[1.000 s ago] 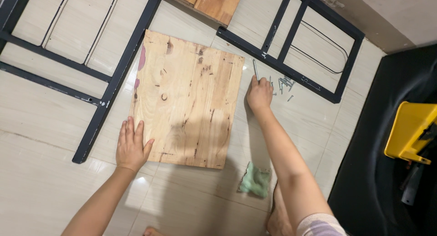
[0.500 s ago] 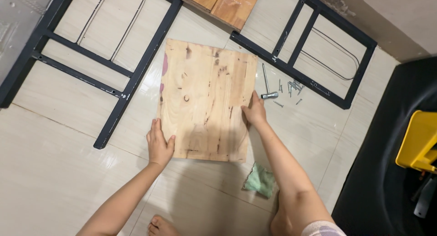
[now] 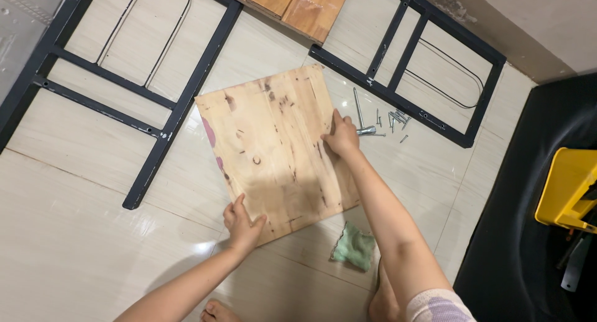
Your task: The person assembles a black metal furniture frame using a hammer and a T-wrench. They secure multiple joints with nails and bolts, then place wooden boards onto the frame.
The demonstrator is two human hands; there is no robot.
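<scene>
Left frame (image 3: 155,110): black metal, flat on the tiled floor, well left of the left grip.
Left hand (image 3: 244,225): grip closed on the near edge of the wooden board (image 3: 280,151), thumb on top.
Board: lies on the floor, skewed, between both grips.
Right hand (image 3: 342,135): grip pressed over the board's far right edge, fingers flat on top.
Screws (image 3: 388,122): loose, just right of the right grip.
Green cloth (image 3: 354,246): below that grip, by the board's corner.
Right frame (image 3: 429,67): beyond the screws.
Advice: I'd keep both grips opposed and turn evenly, clear of the screws.
</scene>
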